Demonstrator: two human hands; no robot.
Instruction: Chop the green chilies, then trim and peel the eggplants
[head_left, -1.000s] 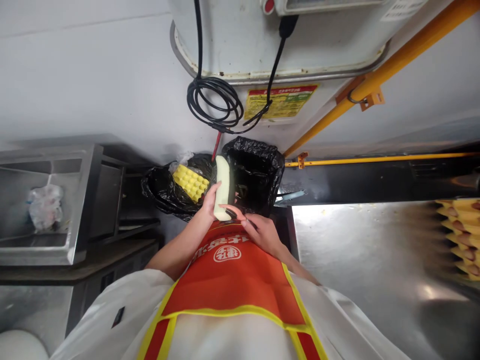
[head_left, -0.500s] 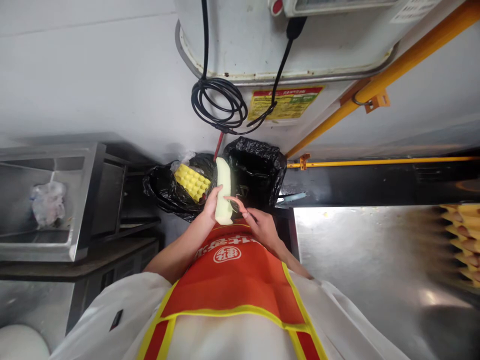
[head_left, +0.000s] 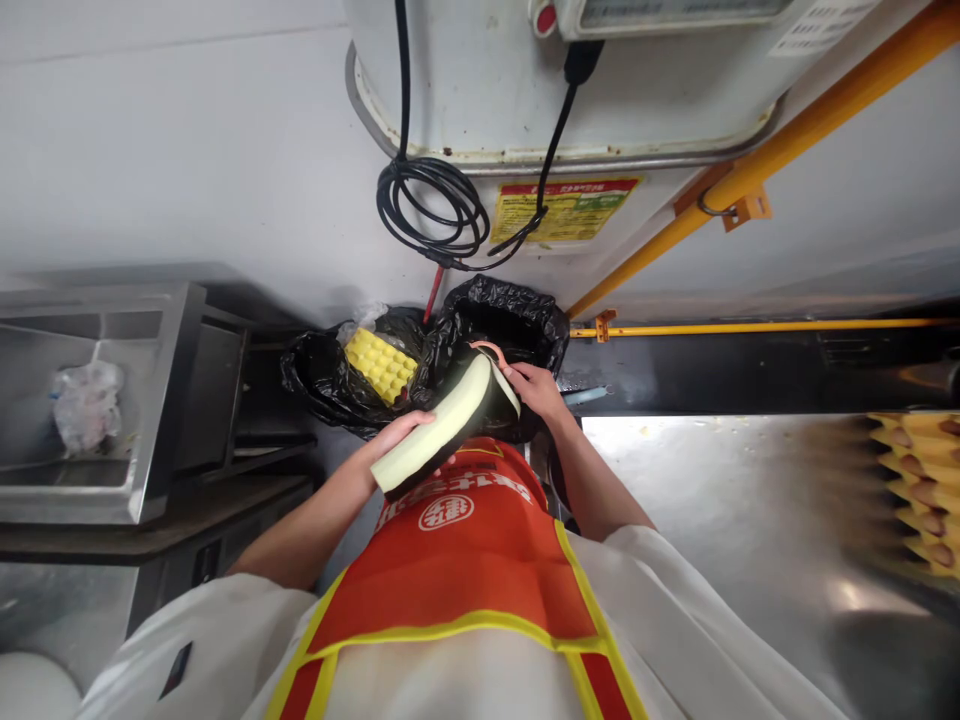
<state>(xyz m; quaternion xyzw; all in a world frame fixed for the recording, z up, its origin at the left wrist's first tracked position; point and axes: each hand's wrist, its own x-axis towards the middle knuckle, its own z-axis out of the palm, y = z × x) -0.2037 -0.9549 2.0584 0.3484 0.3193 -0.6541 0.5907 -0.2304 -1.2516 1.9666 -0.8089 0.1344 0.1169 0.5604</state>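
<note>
My left hand (head_left: 396,436) is closed round the near end of a long pale-green gourd (head_left: 444,418). Its upper side is peeled and its underside is still dark. The gourd slants up and to the right over the open black bin bag (head_left: 521,318). My right hand (head_left: 534,386) is at the gourd's far end, fingers pinched on a small orange tool (head_left: 487,348) that rests against the tip. A thin pale strip of peel hangs at that end. My orange apron (head_left: 457,560) fills the foreground below both hands.
A second black bag (head_left: 319,372) holding a yellow dimpled tray (head_left: 379,362) sits left of the bin. A steel counter (head_left: 712,520) lies to the right, with yellow-wrapped items (head_left: 922,480) at its far edge. A steel shelf unit (head_left: 150,400) stands on the left. Coiled black cable (head_left: 427,205) hangs above.
The gourd has tipped from upright to slanting over the bin. My right hand has moved from its near end up to its far tip.
</note>
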